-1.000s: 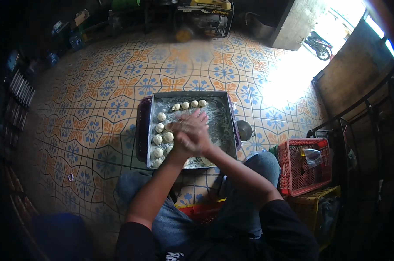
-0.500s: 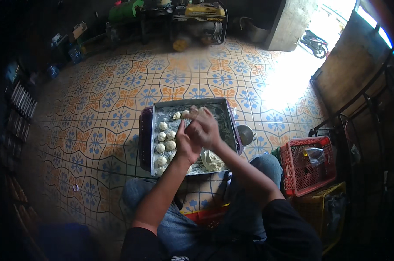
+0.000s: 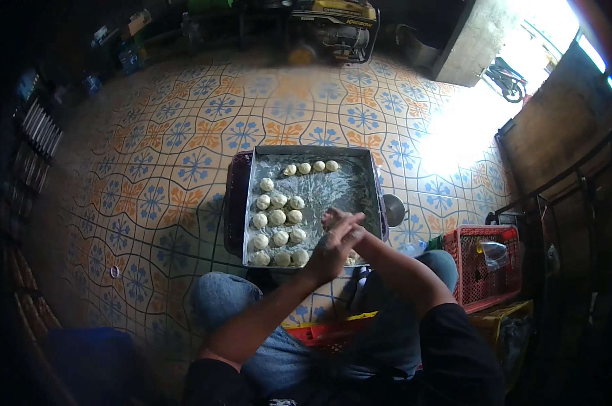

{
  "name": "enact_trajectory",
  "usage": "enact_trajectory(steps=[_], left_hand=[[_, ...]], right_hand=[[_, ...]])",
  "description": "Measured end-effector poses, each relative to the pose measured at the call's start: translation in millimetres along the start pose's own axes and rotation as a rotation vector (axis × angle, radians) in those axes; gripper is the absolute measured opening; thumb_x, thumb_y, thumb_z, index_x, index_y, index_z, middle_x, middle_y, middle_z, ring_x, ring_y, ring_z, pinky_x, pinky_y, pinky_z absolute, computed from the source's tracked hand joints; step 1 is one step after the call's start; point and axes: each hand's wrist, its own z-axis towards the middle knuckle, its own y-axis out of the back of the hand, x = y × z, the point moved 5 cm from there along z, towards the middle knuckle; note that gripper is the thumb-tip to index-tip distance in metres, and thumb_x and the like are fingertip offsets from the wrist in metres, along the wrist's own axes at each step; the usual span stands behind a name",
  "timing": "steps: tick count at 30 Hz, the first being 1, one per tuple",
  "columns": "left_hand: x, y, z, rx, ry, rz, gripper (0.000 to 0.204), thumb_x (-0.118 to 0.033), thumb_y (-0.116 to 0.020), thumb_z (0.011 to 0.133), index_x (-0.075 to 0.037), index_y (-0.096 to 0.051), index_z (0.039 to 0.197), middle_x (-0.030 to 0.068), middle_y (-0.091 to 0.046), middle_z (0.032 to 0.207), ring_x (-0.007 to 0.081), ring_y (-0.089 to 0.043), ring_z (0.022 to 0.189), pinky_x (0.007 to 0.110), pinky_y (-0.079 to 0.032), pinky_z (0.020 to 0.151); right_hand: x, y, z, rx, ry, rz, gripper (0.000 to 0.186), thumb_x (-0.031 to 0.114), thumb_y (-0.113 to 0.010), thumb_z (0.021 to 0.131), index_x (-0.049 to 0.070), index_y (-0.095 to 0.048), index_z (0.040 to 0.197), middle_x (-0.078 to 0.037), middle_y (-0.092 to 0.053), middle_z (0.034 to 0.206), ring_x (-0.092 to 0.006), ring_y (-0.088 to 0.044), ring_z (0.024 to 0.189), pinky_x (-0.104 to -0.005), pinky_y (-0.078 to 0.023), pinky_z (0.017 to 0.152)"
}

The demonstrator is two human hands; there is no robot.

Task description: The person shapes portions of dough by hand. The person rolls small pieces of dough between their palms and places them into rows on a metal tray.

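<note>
From the left, a dark purple plastic container [image 3: 237,196] shows at the nine o'clock side of a square grey metal tray [image 3: 350,189] dusted with white flour. Inside the tray, small round balls of cream-coloured dough [image 3: 277,217] stand in short rows, mostly three abreast, lying between nine and ten o'clock from the person's hands; being round, they have no long axis. A single line of four smaller pale dough balls [image 3: 311,167] sits at eleven o'clock from the hands, running nine to three. The left hand [image 3: 332,254] is nearest the bottom row of balls, its fingers pointing between one and two o'clock; the right hand [image 3: 354,237] crosses it, fingertips toward ten. The two hands are together, palm facing palm, and whether any dough is clamped between them cannot be told. A pale patch of dough [image 3: 351,258] peeks out just beside them at five o'clock, mostly hidden. Farther right, a round silver metal pot [image 3: 395,210] stands outside the tray at two o'clock.
</note>
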Motion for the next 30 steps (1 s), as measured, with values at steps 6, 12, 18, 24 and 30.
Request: enact_trajectory(steps=[6, 12, 18, 24, 30], left_hand=[[-61.3, 19.4, 8.6, -0.064, -0.106, -0.132, 0.031, -0.022, -0.058, 0.102, -0.002, -0.062, 0.125, 0.0177, -0.06, 0.133, 0.0317, -0.057, 0.128, 0.042, -0.042, 0.111], [-78.5, 46.3, 25.3, -0.111, -0.23, -0.085, 0.03, -0.022, -0.062, 0.096, -0.002, -0.063, 0.118, 0.0197, -0.063, 0.126, 0.0351, -0.06, 0.124, 0.045, -0.047, 0.105], [-74.6, 70.9, 2.8, -0.129, -0.145, -0.217, 0.035, -0.034, -0.057, 0.103, -0.003, -0.064, 0.117, 0.0173, -0.062, 0.126, 0.0313, -0.061, 0.123, 0.042, -0.047, 0.103], [-74.8, 68.0, -1.7, -0.102, -0.101, -0.201, 0.03, -0.03, -0.057, 0.103, -0.004, -0.064, 0.116, 0.0163, -0.063, 0.124, 0.0305, -0.061, 0.122, 0.042, -0.048, 0.102], [-78.5, 59.8, 4.5, -0.047, -0.172, -0.12, 0.025, -0.025, -0.058, 0.102, -0.004, -0.064, 0.114, 0.0165, -0.065, 0.121, 0.0301, -0.062, 0.119, 0.042, -0.047, 0.102]], right_hand=[[142.9, -128.4, 23.2, 0.149, 1.041, -0.561, 0.036, 0.034, -0.042, 0.105, 0.005, -0.061, 0.099, -0.01, -0.065, 0.098, -0.0177, -0.063, 0.079, -0.0317, -0.053, 0.068], [78.2, -100.9, 105.5, -0.13, 1.461, -1.483, 0.036, 0.025, -0.045, 0.102, 0.008, -0.062, 0.129, -0.012, -0.064, 0.129, -0.0329, -0.06, 0.121, -0.0519, -0.045, 0.102], [66.7, -112.6, 128.7, -0.236, 1.156, -1.45, 0.036, 0.014, -0.058, 0.095, 0.013, -0.065, 0.13, -0.012, -0.066, 0.131, -0.0342, -0.059, 0.123, -0.0455, -0.047, 0.102], [36.1, -129.4, 158.7, 0.037, 1.093, -1.822, 0.046, 0.018, -0.073, 0.081, 0.019, -0.067, 0.127, -0.006, -0.064, 0.132, -0.0321, -0.055, 0.125, -0.0503, -0.046, 0.104], [40.0, -105.7, 208.7, 0.017, 1.181, -2.122, 0.047, 0.034, -0.075, 0.084, 0.029, -0.068, 0.13, 0.001, -0.065, 0.128, -0.0288, -0.053, 0.125, -0.0531, -0.044, 0.096]])
